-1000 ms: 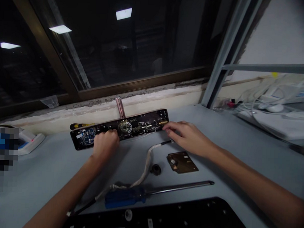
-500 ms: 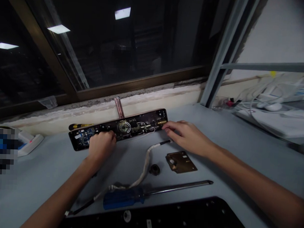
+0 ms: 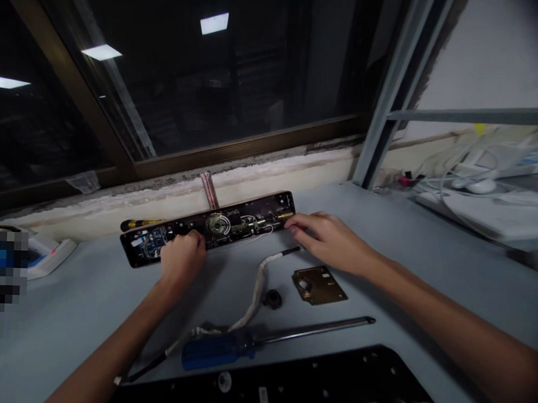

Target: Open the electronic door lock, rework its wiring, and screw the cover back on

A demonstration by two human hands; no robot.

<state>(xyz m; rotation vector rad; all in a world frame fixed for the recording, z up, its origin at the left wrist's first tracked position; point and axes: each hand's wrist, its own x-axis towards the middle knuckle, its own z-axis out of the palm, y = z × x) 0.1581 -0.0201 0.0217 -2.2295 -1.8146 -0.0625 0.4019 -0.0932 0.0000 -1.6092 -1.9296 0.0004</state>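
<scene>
Our left hand [image 3: 183, 254] curls over the housing [image 3: 266, 208], centre-left of frame; our right hand [image 3: 323, 236] touches its right end. Either grip's hold, we cannot tell. Uneven pressure could tip it, straining the wire [image 3: 268, 230].

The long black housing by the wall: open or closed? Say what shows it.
Open: no cover hides the inside of the long black housing; its blue circuit board and brass-coloured cylinder show.
</scene>
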